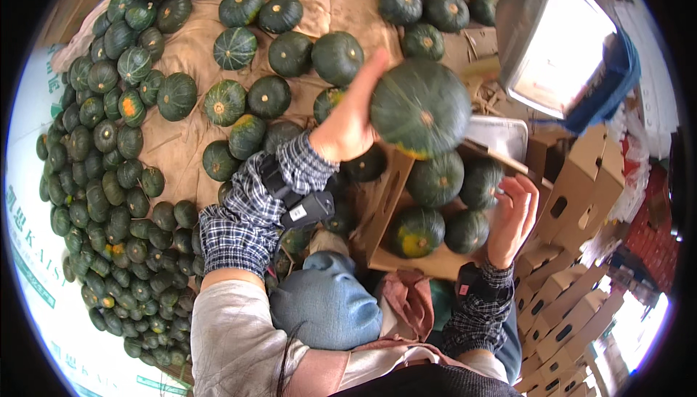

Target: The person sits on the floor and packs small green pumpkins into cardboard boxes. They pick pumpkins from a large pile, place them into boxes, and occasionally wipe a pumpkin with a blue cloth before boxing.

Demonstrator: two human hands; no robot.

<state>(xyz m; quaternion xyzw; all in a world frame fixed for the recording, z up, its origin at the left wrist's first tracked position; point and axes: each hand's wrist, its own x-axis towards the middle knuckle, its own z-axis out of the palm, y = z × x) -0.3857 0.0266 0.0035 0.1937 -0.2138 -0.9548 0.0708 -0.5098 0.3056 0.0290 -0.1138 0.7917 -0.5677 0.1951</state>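
Note:
My left hand (348, 124) grips a large dark green kabocha squash (422, 108), its thumb along the near left side. This squash hangs above the far side of an open cardboard box (387, 209). Inside the box are several more kabocha squashes, among them one with a yellow-orange patch (416, 232) and a smaller one (466, 232). My right hand (511, 217) is beside the box's right side with its fingers loosely bent and nothing in it. Whether its fingertips touch the nearby squash (482, 183) I cannot tell.
A big heap of kabocha squashes (117, 222) fills the left side. Others lie scattered on a tan cloth (171, 157). Cardboard boxes (566, 315) with hand holes stand at the right, below a bright-topped container (563, 43) draped with blue cloth (610, 89).

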